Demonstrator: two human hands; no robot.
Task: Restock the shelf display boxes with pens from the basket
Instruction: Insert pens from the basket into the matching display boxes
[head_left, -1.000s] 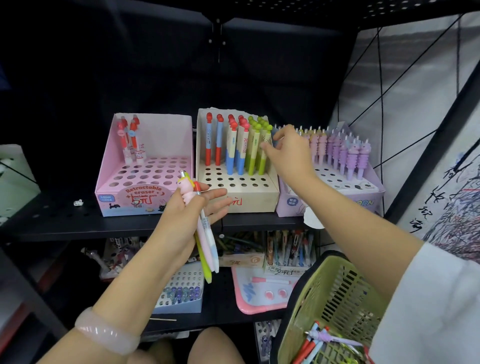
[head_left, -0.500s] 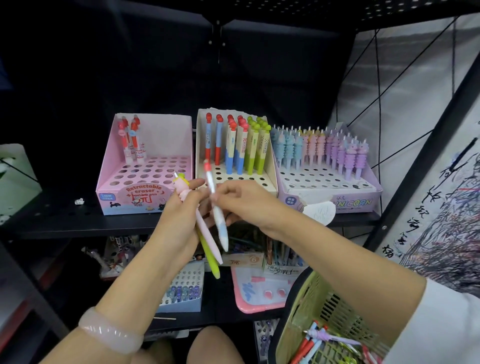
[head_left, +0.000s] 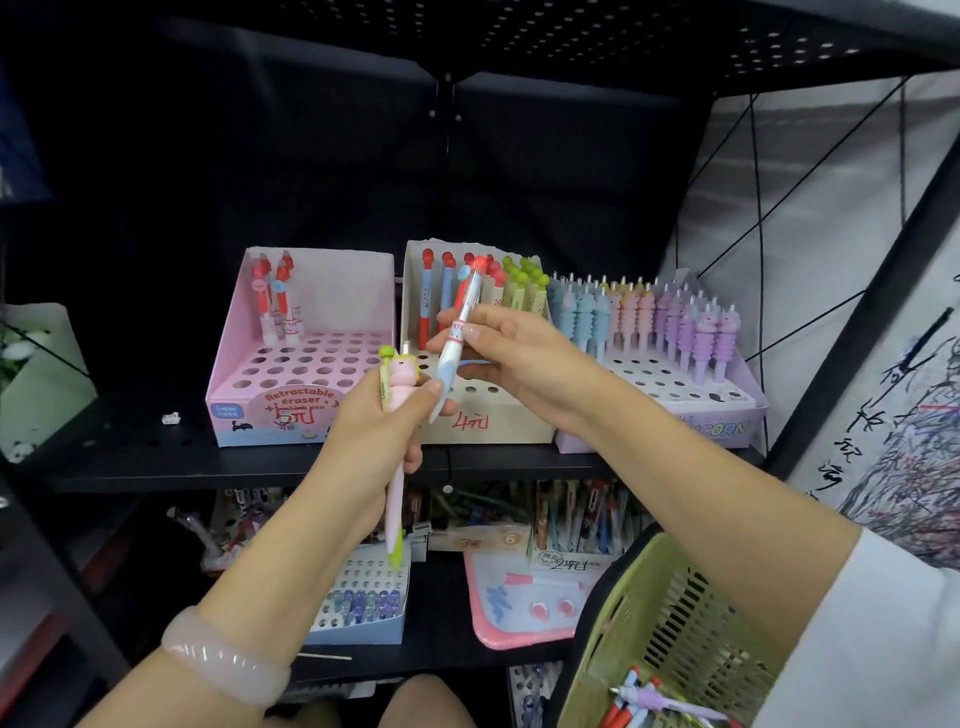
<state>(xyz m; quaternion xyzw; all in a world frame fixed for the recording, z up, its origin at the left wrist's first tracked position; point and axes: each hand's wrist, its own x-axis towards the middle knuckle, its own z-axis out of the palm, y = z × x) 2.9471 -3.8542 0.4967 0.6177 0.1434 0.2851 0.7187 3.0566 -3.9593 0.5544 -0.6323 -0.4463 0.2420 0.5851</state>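
Observation:
My right hand (head_left: 511, 358) pinches a white and blue pen with a red cap (head_left: 457, 338), tilted in front of the middle beige display box (head_left: 488, 421). My left hand (head_left: 379, 431) grips a pink pen (head_left: 397, 452) and a green pen (head_left: 385, 364), tips pointing down. A pink display box (head_left: 270, 405) at the left holds a few red-capped pens at its back. The lilac box (head_left: 717, 421) at the right holds several pastel pens. A green basket (head_left: 675, 639) with several pens hangs at my right forearm.
The boxes stand on a black shelf (head_left: 130, 457). Below it lie more pen boxes, a blue holed box (head_left: 363, 618) and a pink board (head_left: 519, 603). A pale green box (head_left: 36, 379) stands at the far left. A black slanted frame (head_left: 857, 332) borders the right.
My right hand left the middle box, came to my left hand and took the red-capped pen from it. It has now lifted that pen up toward the boxes.

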